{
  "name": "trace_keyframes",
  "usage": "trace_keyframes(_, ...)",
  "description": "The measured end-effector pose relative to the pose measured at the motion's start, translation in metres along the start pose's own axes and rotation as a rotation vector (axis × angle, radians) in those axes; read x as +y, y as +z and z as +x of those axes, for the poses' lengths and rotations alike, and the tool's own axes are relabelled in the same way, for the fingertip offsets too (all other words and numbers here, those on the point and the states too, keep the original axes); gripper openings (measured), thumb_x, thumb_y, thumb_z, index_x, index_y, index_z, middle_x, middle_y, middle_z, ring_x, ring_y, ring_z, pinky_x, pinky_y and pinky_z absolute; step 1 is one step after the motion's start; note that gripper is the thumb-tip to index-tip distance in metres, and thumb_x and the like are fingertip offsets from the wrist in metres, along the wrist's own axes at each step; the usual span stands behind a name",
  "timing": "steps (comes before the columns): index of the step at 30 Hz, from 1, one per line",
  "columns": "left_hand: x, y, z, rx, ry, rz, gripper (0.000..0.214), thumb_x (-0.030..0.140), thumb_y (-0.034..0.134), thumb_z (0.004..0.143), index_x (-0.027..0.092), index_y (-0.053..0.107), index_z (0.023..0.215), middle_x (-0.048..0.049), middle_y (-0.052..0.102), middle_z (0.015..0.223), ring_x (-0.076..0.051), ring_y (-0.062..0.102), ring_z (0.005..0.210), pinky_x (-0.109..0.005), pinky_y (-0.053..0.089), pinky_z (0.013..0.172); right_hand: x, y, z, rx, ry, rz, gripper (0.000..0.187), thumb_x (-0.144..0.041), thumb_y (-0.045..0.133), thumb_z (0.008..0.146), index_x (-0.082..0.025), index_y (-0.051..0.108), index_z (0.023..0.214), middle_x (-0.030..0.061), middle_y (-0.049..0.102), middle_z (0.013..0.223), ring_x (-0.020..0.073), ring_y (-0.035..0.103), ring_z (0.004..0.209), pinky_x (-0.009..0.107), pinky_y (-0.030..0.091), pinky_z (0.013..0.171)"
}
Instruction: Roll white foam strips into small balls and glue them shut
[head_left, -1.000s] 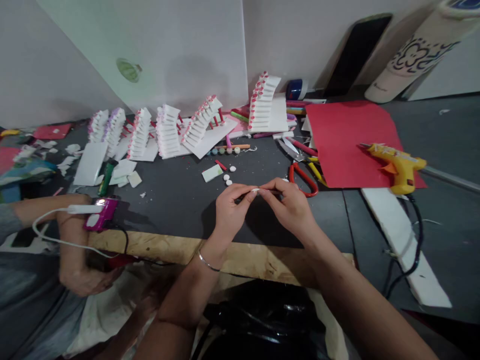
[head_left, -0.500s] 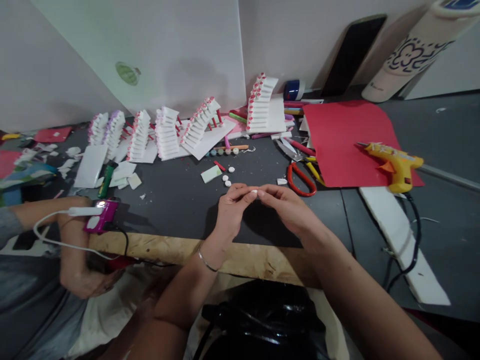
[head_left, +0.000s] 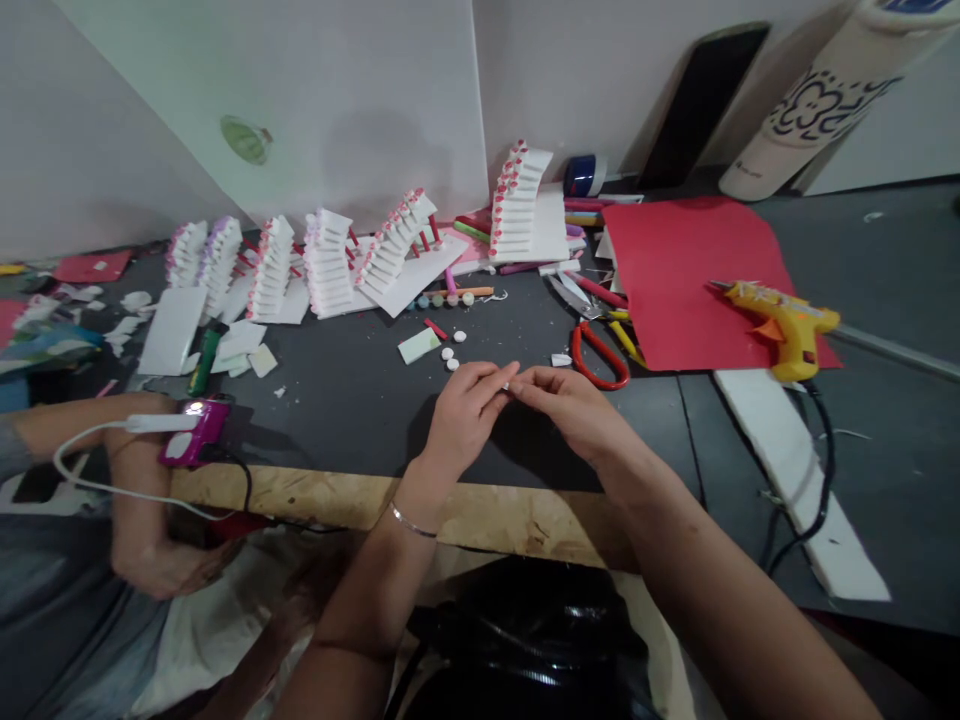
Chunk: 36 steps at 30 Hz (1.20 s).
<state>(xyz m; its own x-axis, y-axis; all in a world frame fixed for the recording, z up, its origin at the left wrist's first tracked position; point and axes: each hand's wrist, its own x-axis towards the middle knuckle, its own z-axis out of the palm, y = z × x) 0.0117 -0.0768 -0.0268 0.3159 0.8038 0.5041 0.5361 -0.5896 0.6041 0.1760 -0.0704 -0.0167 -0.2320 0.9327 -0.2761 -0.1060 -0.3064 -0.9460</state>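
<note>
My left hand (head_left: 466, 408) and my right hand (head_left: 559, 400) meet fingertip to fingertip above the dark table (head_left: 330, 400). Both pinch a small white piece (head_left: 507, 387), mostly hidden by the fingers; its kind is not clear. Just beyond the left fingers lie several small white round pieces (head_left: 452, 364). A pale green-white block (head_left: 418, 345) and a thin red stick (head_left: 435, 329) are behind them. Past my right hand rest a small white scrap (head_left: 561, 359) and red-handled scissors (head_left: 600, 358).
Several white stepped models (head_left: 330, 265) with pink and purple tips line the back. On the right, a yellow glue gun (head_left: 787, 318) lies on a red sheet (head_left: 675, 290), near a white foam strip (head_left: 795, 470). At left are a co-worker's arm (head_left: 139, 480) and a magenta plug adapter (head_left: 196, 432).
The left fingers have shifted and now cover more of the small white piece. My right hand stays pinched beside them. The whole view has moved slightly.
</note>
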Motion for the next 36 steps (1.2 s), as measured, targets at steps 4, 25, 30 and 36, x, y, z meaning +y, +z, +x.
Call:
trace_keyframes(4, -0.001, -0.001, -0.001, 0.019, 0.078, 0.101, 0.021, 0.018, 0.054, 0.093, 0.020, 0.070, 0.107, -0.0047, 0.065, 0.091, -0.013, 0.061, 0.084, -0.026, 0.052, 0.073, 0.000, 0.000, -0.001, -0.022, -0.015, -0.090, 0.032, -0.049, 0.069, 0.068, -0.019, 0.058, 0.064, -0.0039, 0.050, 0.063, 0.0109, 0.040, 0.063, 0.028, 0.031, 0.063)
trace_keyframes(25, 0.005, 0.013, 0.003, 0.221, -0.534, -0.718, 0.017, 0.039, 0.078, 0.072, 0.023, 0.076, 0.077, -0.0006, 0.064, 0.078, -0.012, 0.059, 0.076, -0.026, 0.049, 0.072, -0.006, 0.002, -0.008, 0.003, -0.115, -0.211, 0.029, -0.047, 0.059, 0.082, -0.020, 0.065, 0.076, -0.0011, 0.055, 0.069, 0.0131, 0.044, 0.065, 0.028, 0.034, 0.062)
trace_keyframes(30, 0.005, 0.019, 0.005, 0.247, -0.590, -0.818, 0.019, 0.042, 0.080, 0.070, 0.024, 0.076, 0.075, 0.0002, 0.061, 0.076, -0.011, 0.057, 0.076, -0.026, 0.049, 0.073, -0.002, 0.005, -0.006, -0.002, -0.144, -0.155, 0.030, -0.047, 0.058, 0.081, -0.020, 0.069, 0.079, 0.0007, 0.062, 0.075, 0.0146, 0.050, 0.071, 0.029, 0.039, 0.069)
trace_keyframes(36, 0.005, 0.015, 0.003, 0.119, -0.526, -0.719, 0.021, 0.038, 0.072, 0.080, 0.025, 0.076, 0.096, -0.0023, 0.063, 0.088, -0.011, 0.057, 0.081, -0.025, 0.048, 0.075, -0.002, 0.003, -0.003, 0.065, -0.101, -0.041, 0.033, -0.051, 0.060, 0.077, -0.019, 0.066, 0.071, -0.0019, 0.053, 0.062, 0.0134, 0.048, 0.065, 0.029, 0.037, 0.066)
